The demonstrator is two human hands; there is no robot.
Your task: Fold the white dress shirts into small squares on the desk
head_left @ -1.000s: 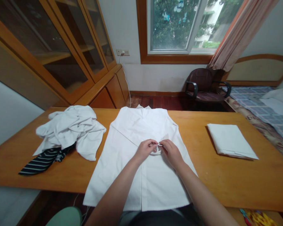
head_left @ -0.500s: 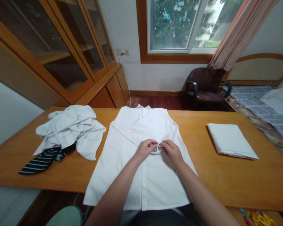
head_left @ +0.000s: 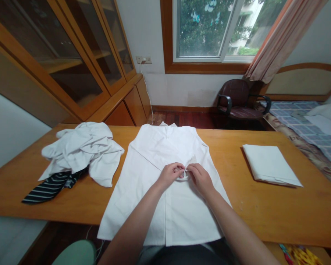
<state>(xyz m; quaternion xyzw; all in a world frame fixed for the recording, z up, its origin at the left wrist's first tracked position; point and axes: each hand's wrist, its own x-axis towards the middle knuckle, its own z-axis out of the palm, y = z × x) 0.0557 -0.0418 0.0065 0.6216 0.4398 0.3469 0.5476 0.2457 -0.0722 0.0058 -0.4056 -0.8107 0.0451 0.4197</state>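
Observation:
A white shirt [head_left: 135, 195] lies spread on the wooden table in front of me, its hem toward my body. One sleeve crosses its front, and its cuff [head_left: 184, 179] is between my hands. My left hand [head_left: 169, 176] pinches the cuff from the left. From the right, my right hand [head_left: 202, 179] grips the same cuff, thumb and fingers closed. The fingertips of both hands nearly meet, and a small fold of white cloth stands up behind them. Whether a button is there is too small to tell.
A crumpled white garment [head_left: 85, 151] and a dark striped tie [head_left: 48, 187] lie on the table [head_left: 264, 213] at left. On the right is a folded white garment [head_left: 270, 163]. Beyond stand a cabinet [head_left: 118, 92], an armchair [head_left: 238, 97] and a bed [head_left: 309, 114]. A green stool [head_left: 75, 254] is below left.
Both hands stay at the cuff with almost no movement. The small fold of cloth behind the right fingers has shifted slightly.

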